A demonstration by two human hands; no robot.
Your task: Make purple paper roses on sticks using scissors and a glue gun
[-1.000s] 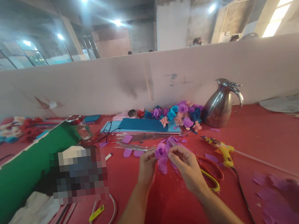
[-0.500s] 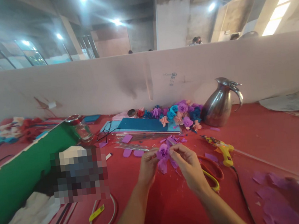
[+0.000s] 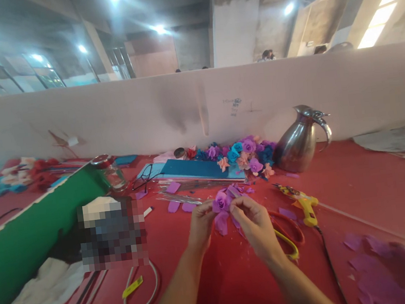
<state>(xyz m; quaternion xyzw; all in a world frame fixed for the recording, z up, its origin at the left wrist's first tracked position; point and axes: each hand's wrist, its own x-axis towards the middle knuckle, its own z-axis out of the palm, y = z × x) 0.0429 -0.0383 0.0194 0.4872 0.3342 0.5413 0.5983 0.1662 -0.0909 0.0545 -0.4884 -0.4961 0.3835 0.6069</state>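
Between my hands, over the middle of the red table, is a purple paper flower [image 3: 222, 202] with a tightly rolled centre. My left hand [image 3: 202, 219] pinches its left edge between thumb and fingers. On the other side my right hand [image 3: 253, 217] pinches a petal at the flower's right edge. Loose purple petals [image 3: 222, 224] show just below and behind the bloom. Scissors with red and yellow handles [image 3: 289, 242] lie partly hidden beside my right hand. A yellow glue gun [image 3: 307, 207] rests farther right.
A bunch of purple, blue and pink paper flowers [image 3: 247, 155] lies at the back, beside a metal jug [image 3: 296, 141]. Blue sheets [image 3: 193, 168] and a glass jar [image 3: 113, 176] are left of it. A green panel [image 3: 41, 214] edges the left. Purple scraps [image 3: 379, 273] lie at the right.
The view has shifted very slightly. Both hands keep their pinch on the flower, which looks turned a little.
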